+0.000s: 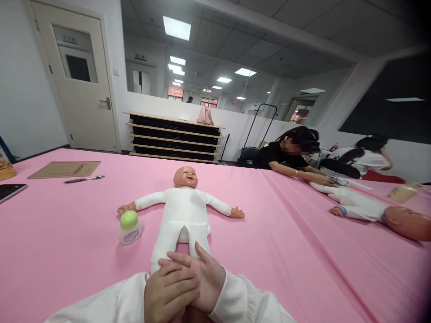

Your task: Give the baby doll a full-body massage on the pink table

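Note:
Close to the camera, my left hand (170, 294) lies across the palm of my right hand (210, 276), its fingers side by side and gently curved. My right hand has its thumb raised apart and its fingers stretched out behind the left; neither holds an object. Just beyond them a baby doll (186, 208) in a white suit lies on its back, arms spread and legs towards me. My hands cover the ends of its legs. Beside the doll's hand at left stands a small clear bottle (130, 233) with a green cap.
A pink cloth (269, 251) covers the table. At left lie a brown notebook (63, 169), a pen (84, 179) and a dark phone (11, 192). Across the table at right, a person (286, 154) handles another doll (363, 204) near a yellowish bottle (402, 193).

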`<action>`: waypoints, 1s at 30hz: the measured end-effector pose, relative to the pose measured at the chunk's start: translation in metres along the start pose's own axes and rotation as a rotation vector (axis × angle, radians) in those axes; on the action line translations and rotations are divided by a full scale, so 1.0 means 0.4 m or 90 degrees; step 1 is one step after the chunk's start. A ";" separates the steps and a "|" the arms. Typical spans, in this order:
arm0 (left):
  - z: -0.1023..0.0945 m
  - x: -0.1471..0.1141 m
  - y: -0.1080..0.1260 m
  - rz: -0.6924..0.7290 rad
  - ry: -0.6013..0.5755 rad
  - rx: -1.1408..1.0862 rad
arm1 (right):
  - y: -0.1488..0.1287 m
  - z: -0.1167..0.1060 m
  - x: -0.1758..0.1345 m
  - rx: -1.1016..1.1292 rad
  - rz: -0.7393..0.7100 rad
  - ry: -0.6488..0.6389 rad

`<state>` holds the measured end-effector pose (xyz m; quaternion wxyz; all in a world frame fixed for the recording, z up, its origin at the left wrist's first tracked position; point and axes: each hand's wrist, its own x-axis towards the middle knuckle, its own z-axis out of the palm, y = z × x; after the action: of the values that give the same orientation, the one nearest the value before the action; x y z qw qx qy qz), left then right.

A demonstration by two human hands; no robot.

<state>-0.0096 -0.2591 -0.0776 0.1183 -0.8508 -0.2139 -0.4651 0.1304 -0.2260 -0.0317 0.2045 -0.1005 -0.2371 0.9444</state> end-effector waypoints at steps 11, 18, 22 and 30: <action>-0.061 0.030 -0.004 -0.009 -0.074 -0.072 | 0.001 0.010 0.001 0.025 -0.011 0.018; -0.025 -0.001 0.019 -0.092 0.026 -0.019 | 0.003 0.016 -0.008 -0.025 -0.023 0.026; -0.011 -0.026 0.024 -0.124 0.046 -0.001 | 0.011 0.011 -0.009 -0.042 -0.029 0.020; -0.045 -0.003 0.012 -0.083 -0.020 -0.037 | 0.012 0.018 -0.013 -0.047 -0.020 0.020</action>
<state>-0.0211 -0.2705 -0.0689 0.0597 -0.8453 -0.2572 -0.4644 0.1315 -0.2350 -0.0272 0.2193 -0.1189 -0.2702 0.9299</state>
